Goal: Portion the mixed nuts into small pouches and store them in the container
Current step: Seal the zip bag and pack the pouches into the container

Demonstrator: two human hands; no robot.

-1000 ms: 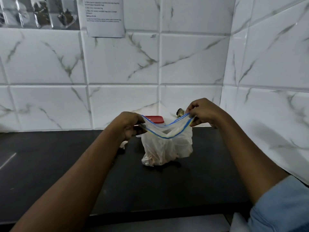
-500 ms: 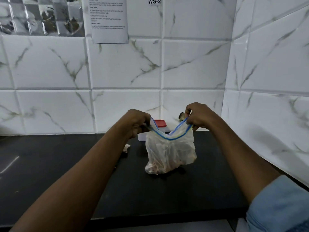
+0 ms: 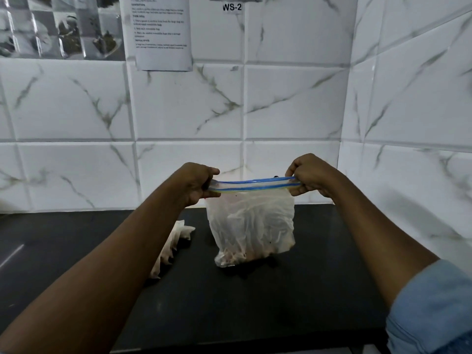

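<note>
The left hand (image 3: 196, 183) and the right hand (image 3: 310, 176) are holding a clear plastic bag (image 3: 251, 226) by the two ends of its blue zip strip (image 3: 255, 183), above the dark surface (image 3: 255, 307). The grip of each hand is closing tightly, with fingers and thumb curling and pinching one end, and the strip is stretching straight and nearly flat between them. The bag is hanging down from the strip over the middle of the surface. The nuts (image 3: 237, 255) are lying as a brownish heap in its bottom, which is reaching the surface. Just left of the bag, partly behind the left forearm, a row of small pale pouches (image 3: 176, 238) is lying on the surface. A paper sheet (image 3: 163, 31) is hanging on the tiled wall (image 3: 76, 111) behind.
</note>
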